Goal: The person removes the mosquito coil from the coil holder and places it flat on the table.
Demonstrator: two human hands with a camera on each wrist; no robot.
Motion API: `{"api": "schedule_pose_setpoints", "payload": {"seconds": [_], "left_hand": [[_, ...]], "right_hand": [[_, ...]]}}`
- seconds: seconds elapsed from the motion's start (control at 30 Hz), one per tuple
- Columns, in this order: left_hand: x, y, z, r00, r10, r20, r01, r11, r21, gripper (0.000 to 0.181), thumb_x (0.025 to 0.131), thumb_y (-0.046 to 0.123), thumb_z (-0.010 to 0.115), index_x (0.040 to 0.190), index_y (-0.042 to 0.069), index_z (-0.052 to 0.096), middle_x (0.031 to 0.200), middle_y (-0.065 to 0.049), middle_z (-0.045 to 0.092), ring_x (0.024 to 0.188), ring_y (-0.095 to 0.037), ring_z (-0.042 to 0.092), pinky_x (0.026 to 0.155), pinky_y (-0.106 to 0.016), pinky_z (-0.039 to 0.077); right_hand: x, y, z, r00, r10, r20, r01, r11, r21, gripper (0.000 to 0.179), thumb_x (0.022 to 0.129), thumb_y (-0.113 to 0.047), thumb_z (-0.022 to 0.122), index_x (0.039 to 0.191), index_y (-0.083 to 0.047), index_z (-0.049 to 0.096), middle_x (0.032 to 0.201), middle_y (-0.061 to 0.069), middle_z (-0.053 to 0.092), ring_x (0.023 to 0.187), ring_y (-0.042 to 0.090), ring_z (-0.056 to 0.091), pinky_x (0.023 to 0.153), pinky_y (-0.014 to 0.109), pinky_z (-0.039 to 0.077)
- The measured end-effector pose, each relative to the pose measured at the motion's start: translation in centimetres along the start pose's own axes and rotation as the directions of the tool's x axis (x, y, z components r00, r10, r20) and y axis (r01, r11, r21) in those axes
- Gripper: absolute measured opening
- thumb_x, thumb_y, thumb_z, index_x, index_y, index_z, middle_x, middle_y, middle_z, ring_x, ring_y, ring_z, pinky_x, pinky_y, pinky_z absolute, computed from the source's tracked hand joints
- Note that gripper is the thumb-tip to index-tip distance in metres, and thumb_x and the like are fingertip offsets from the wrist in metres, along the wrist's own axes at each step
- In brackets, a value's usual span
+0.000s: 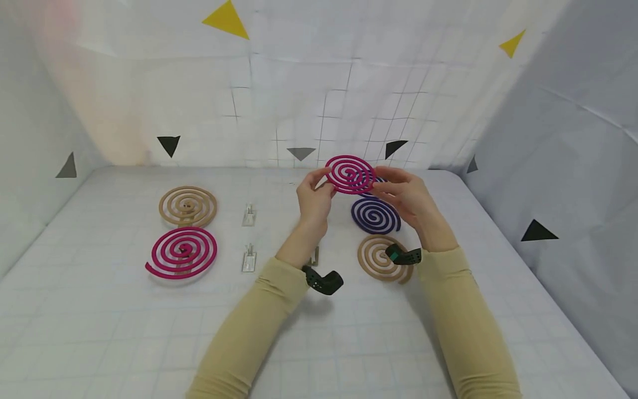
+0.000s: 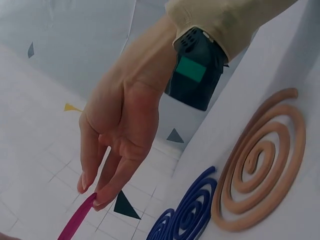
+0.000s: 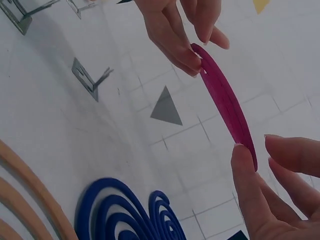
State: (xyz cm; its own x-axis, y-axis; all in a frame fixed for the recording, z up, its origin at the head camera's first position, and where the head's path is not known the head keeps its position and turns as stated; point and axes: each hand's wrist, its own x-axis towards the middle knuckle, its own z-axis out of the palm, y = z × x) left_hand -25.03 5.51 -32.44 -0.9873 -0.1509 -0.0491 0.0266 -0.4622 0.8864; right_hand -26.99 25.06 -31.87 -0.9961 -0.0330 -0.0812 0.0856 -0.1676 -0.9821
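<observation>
A magenta mosquito coil (image 1: 350, 175) is held up above the back of the table between both hands. My left hand (image 1: 315, 202) pinches its left edge. On the opposite edge, my right hand (image 1: 406, 194) grips it between thumb and fingers. Seen from the right wrist, the coil (image 3: 226, 102) is nearly edge-on. Behind and below it lie two dark blue coils (image 1: 374, 215), one partly covered by the held coil. A tan coil (image 1: 382, 256) lies nearer, beside the right wrist.
To the left, another tan coil (image 1: 188, 205) and a magenta coil (image 1: 184, 249) sit on stands. Small metal stands (image 1: 249, 260) are on the table between the groups; one (image 1: 315, 256) is partly hidden by the left arm. A white wall (image 1: 309, 72) rises behind.
</observation>
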Motion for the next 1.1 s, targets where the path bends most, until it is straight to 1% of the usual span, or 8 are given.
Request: {"api": "schedule_pose_setpoints", "payload": {"seconds": [0.1, 0.2, 0.37, 0.5, 0.7, 0.9, 1.0, 1.1], "left_hand": [[-0.1, -0.6, 0.8, 1.0, -0.005, -0.014, 0.004, 1.0, -0.031, 0.038, 0.091, -0.016, 0.049, 0.124, -0.004, 0.062, 0.138, -0.01, 0.058, 0.102, -0.021, 0.062, 0.094, -0.029, 0.056], [-0.2, -1.2, 1.6, 0.999, -0.013, -0.03, 0.011, 0.998, -0.059, 0.037, 0.09, -0.016, 0.049, 0.123, -0.004, 0.063, 0.137, -0.011, 0.058, 0.097, -0.019, 0.061, 0.093, -0.03, 0.057], [-0.2, -2.2, 2.5, 0.999, -0.022, -0.04, 0.018, 0.995, -0.097, 0.037, 0.091, -0.015, 0.049, 0.123, -0.004, 0.062, 0.139, -0.011, 0.055, 0.096, -0.019, 0.061, 0.093, -0.032, 0.056], [-0.2, -2.9, 3.2, 0.998, -0.01, -0.06, 0.003, 0.993, -0.114, 0.035, 0.091, -0.015, 0.05, 0.122, -0.004, 0.062, 0.14, -0.011, 0.055, 0.101, -0.023, 0.064, 0.093, -0.031, 0.057], [-0.2, -3.9, 4.5, 0.997, 0.001, -0.076, -0.011, 0.992, -0.125, 0.033, 0.09, -0.014, 0.051, 0.118, -0.003, 0.065, 0.136, -0.01, 0.06, 0.106, -0.025, 0.067, 0.087, -0.027, 0.058], [0.3, -4.4, 5.7, 0.997, 0.014, -0.074, -0.025, 0.989, -0.146, 0.034, 0.089, -0.014, 0.051, 0.119, -0.005, 0.064, 0.131, -0.013, 0.062, 0.099, -0.02, 0.065, 0.089, -0.028, 0.058], [0.6, -4.9, 6.5, 0.996, 0.018, -0.083, -0.029, 0.992, -0.126, 0.034, 0.089, -0.014, 0.051, 0.119, -0.004, 0.064, 0.128, -0.013, 0.063, 0.092, -0.015, 0.063, 0.086, -0.028, 0.058], [0.9, -5.5, 7.6, 0.996, 0.018, -0.09, -0.027, 0.995, -0.098, 0.034, 0.089, -0.013, 0.052, 0.117, -0.001, 0.066, 0.125, -0.01, 0.065, 0.086, -0.012, 0.061, 0.087, -0.033, 0.058]], "right_hand": [[0.2, 0.0, -0.7, 1.0, -0.013, -0.013, 0.013, 1.0, -0.002, 0.052, 0.093, 0.006, 0.063, 0.142, 0.002, 0.049, 0.14, 0.013, 0.052, 0.094, 0.016, 0.07, 0.086, 0.026, 0.059], [0.3, -0.1, -1.5, 1.0, -0.02, -0.021, 0.02, 1.0, 0.019, 0.051, 0.092, 0.007, 0.062, 0.142, 0.002, 0.049, 0.136, 0.01, 0.054, 0.092, 0.014, 0.07, 0.086, 0.027, 0.059], [0.5, -0.1, -2.4, 0.999, -0.018, -0.038, 0.019, 1.0, 0.021, 0.054, 0.092, 0.006, 0.063, 0.144, 0.001, 0.047, 0.141, 0.011, 0.051, 0.098, 0.013, 0.068, 0.088, 0.025, 0.058], [0.5, -0.2, -3.0, 0.999, -0.013, -0.046, 0.013, 1.0, -0.01, 0.058, 0.093, 0.003, 0.065, 0.147, -0.001, 0.045, 0.147, 0.012, 0.047, 0.104, 0.013, 0.066, 0.089, 0.024, 0.057], [0.8, -0.5, -4.4, 0.998, -0.012, -0.066, 0.01, 1.0, -0.029, 0.061, 0.092, 0.0, 0.066, 0.149, -0.002, 0.043, 0.144, 0.01, 0.049, 0.103, 0.012, 0.066, 0.089, 0.022, 0.057], [1.4, -0.6, -5.1, 0.994, -0.013, -0.107, 0.011, 1.0, -0.02, 0.061, 0.091, -0.001, 0.069, 0.147, -0.006, 0.047, 0.147, 0.01, 0.047, 0.111, 0.015, 0.064, 0.09, 0.021, 0.056], [1.5, -0.8, -5.5, 0.991, -0.01, -0.137, 0.006, 1.0, -0.03, 0.058, 0.09, -0.004, 0.07, 0.144, -0.009, 0.051, 0.15, 0.01, 0.046, 0.117, 0.017, 0.061, 0.093, 0.022, 0.054], [1.6, -1.0, -5.9, 0.986, -0.012, -0.169, 0.004, 0.999, -0.05, 0.056, 0.091, -0.005, 0.07, 0.144, -0.011, 0.052, 0.151, 0.01, 0.045, 0.122, 0.019, 0.058, 0.099, 0.024, 0.051]]}}
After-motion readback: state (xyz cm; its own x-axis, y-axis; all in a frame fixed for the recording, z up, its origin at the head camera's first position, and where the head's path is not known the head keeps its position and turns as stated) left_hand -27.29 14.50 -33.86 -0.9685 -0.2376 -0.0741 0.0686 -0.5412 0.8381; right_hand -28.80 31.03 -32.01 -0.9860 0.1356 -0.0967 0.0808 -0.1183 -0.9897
